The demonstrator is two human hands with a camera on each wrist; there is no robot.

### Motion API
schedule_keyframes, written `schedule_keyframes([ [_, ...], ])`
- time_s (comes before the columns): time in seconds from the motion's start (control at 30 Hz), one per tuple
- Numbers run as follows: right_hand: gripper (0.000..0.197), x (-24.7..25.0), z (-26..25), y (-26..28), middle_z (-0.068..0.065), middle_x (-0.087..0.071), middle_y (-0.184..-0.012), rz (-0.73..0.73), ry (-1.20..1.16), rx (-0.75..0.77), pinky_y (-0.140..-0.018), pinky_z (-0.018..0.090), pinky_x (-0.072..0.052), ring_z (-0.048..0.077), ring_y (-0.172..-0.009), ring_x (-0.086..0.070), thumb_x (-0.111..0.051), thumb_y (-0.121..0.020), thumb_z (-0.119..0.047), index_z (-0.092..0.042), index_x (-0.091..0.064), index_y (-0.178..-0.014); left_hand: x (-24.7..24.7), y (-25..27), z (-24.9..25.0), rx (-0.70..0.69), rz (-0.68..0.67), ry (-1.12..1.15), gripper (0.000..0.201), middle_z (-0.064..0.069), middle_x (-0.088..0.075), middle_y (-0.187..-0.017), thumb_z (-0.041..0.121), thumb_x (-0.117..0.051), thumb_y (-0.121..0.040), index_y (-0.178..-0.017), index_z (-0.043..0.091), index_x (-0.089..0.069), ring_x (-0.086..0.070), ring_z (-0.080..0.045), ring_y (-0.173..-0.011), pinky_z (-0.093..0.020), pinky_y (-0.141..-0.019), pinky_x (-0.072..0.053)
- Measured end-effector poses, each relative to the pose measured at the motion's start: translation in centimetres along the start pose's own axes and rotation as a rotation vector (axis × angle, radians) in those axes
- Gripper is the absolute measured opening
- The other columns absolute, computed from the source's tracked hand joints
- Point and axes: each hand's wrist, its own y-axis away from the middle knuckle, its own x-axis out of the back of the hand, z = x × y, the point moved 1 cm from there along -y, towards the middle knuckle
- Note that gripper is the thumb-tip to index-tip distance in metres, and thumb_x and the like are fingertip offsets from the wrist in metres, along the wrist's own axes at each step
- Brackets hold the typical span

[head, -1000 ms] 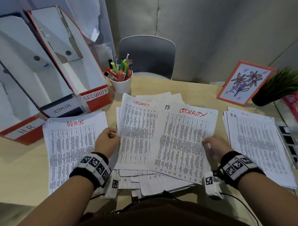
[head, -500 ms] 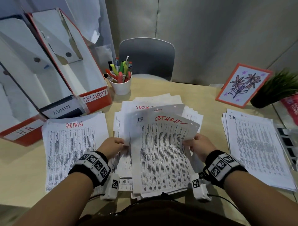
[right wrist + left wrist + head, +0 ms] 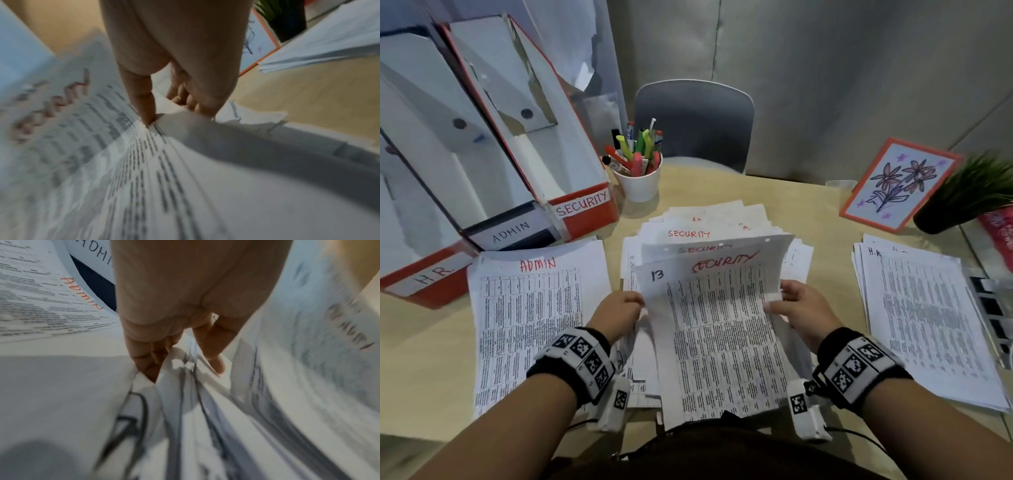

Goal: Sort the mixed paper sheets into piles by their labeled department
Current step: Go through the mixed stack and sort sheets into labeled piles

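Both hands are lifting a bunch of sheets marked SECURITY (image 3: pixel 717 329) off the middle pile (image 3: pixel 709 219) near the front edge of the tabletop (image 3: pixel 801 202). The left hand (image 3: pixel 616 315) pinches the left side of the bunch, with its thumb and fingers (image 3: pixel 148 356) closed on the paper edge. The right hand (image 3: pixel 803 313) pinches the right side, thumb on top and curled fingers (image 3: pixel 191 101) under the sheets. The bunch bends up in the middle, and its top sheet shows a red SECURITY label and the number 13. This looks like the step where the SECURITY papers get gathered into one neat pile. Next, the bunch probably needs to be squared up and set down flat in its own spot, kept away from the other piles so nothing mixes. The paper is thin and floppy, so a loose sheet could slip out. The ADMIN pile (image 3: pixel 534 322) lies toward the left edge, and the H.R. pile (image 3: pixel 928 325) lies toward the right edge. At the back left corner stand three file boxes (image 3: pixel 571 164) marked H.R., ADMIN and SECURITY. A white cup of pens (image 3: pixel 638 178) stands beside them. A flower picture (image 3: pixel 897 185) and a green plant (image 3: pixel 976 192) sit at the back right. A grey chair (image 3: pixel 693 123) waits behind the tabletop, in front of a plain grey wall (image 3: pixel 842 75).
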Motion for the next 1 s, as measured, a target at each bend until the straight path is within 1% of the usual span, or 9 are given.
schedule_keyframes([
  [0.13, 0.014, 0.3, 0.9, -0.3, 0.007, -0.071, -0.089, 0.073, 0.239, 0.014, -0.080, 0.036, -0.054, 0.024, -0.085, -0.067, -0.064, -0.082, 0.002, -0.006, -0.069, -0.091, -0.1, -0.5, -0.1, 0.054, 0.118, 0.099, 0.009, 0.001, -0.063, -0.102, 0.015, -0.060, -0.088, -0.094, 0.018, -0.065, -0.057, -0.018, -0.102, -0.026, -0.086, -0.039],
  [0.3, 0.021, 0.5, 1.7, -0.3, 0.006, -0.072, -0.094, 0.066, 0.194, 0.027, -0.085, 0.036, -0.052, 0.023, -0.091, -0.066, -0.063, -0.082, 0.006, -0.010, -0.070, -0.093, -0.1, -0.6, 0.5, 0.087, 0.219, 0.067, 0.050, -0.001, -0.048, -0.109, 0.020, -0.080, -0.073, -0.113, 0.015, -0.050, -0.048, -0.017, -0.100, -0.027, -0.083, -0.036],
  [0.47, 0.022, 0.9, 1.2, 0.5, 0.001, -0.071, -0.074, 0.036, 0.032, 0.014, -0.060, 0.025, -0.045, 0.021, -0.073, -0.062, -0.060, -0.080, 0.012, -0.006, -0.070, -0.072, 0.7, -0.9, 0.4, 0.122, 0.244, 0.167, 0.045, -0.008, -0.056, -0.097, 0.010, -0.081, -0.071, -0.107, 0.016, -0.055, -0.059, -0.024, -0.089, -0.028, -0.074, -0.045],
  [0.53, 0.024, 1.4, 1.6, 0.0, 0.011, -0.072, -0.085, 0.013, -0.088, -0.056, -0.066, 0.033, -0.049, 0.031, -0.076, -0.062, -0.054, -0.079, 0.014, 0.001, -0.070, -0.068, 1.1, -0.9, -0.1, 0.130, 0.233, 0.215, 0.036, -0.009, -0.064, -0.094, 0.006, -0.078, -0.073, -0.103, 0.012, -0.060, -0.060, -0.019, -0.076, -0.026, -0.067, -0.046],
  [0.6, 0.011, 1.6, 1.8, -0.3, 0.018, -0.069, -0.101, -0.006, -0.207, -0.155, -0.079, 0.043, -0.053, 0.039, -0.088, -0.064, -0.060, -0.071, 0.010, 0.013, -0.067, -0.079, 1.4, -1.0, -0.3, 0.142, 0.220, 0.224, 0.028, -0.007, -0.067, -0.091, 0.004, -0.074, -0.076, -0.102, 0.009, -0.064, -0.062, -0.018, -0.075, -0.024, -0.066, -0.047],
  [0.63, 0.021, 1.6, 2.1, -0.6, 0.018, -0.068, -0.105, -0.022, -0.226, -0.166, -0.082, 0.044, -0.053, 0.040, -0.093, -0.064, -0.064, -0.065, 0.007, 0.016, -0.066, -0.084, 1.4, -1.1, -0.5, 0.148, 0.206, 0.257, 0.026, -0.006, -0.067, -0.089, 0.002, -0.072, -0.078, -0.102, 0.008, -0.065, -0.061, -0.018, -0.074, -0.024, -0.066, -0.047],
  [0.73, 0.009, 1.0, 1.9, -0.6, 0.014, -0.065, -0.114, -0.045, -0.202, -0.096, -0.090, 0.044, -0.052, 0.034, -0.103, -0.062, -0.066, -0.065, 0.011, 0.005, -0.071, -0.069, 1.6, -1.2, -0.3, 0.187, 0.093, 0.372, 0.017, -0.006, -0.061, -0.077, -0.006, -0.061, -0.082, -0.089, 0.008, -0.067, -0.053, -0.016, -0.064, -0.024, -0.054, -0.041],
  [0.8, 0.021, 0.9, 1.9, -0.7, 0.009, -0.063, -0.121, -0.076, -0.224, -0.064, -0.094, 0.042, -0.049, 0.027, -0.109, -0.061, -0.061, -0.071, 0.017, 0.000, -0.072, -0.064, 1.6, -1.1, -0.4, 0.115, -0.004, 0.291, 0.024, -0.004, -0.063, -0.072, -0.006, -0.059, -0.082, -0.073, 0.012, -0.071, -0.052, -0.012, -0.058, -0.022, -0.049, -0.038],
  [1.0, 0.034, 0.4, 1.0, 0.0, 0.002, -0.054, -0.131, -0.145, -0.098, 0.083, -0.086, 0.026, -0.047, 0.021, -0.116, -0.055, -0.053, -0.079, 0.024, -0.002, -0.069, -0.063, 2.0, -0.3, -1.0, -0.028, -0.151, 0.040, 0.047, -0.001, -0.061, -0.081, -0.007, -0.056, -0.080, -0.055, 0.029, -0.074, -0.056, -0.016, -0.073, -0.027, -0.069, -0.041],
])
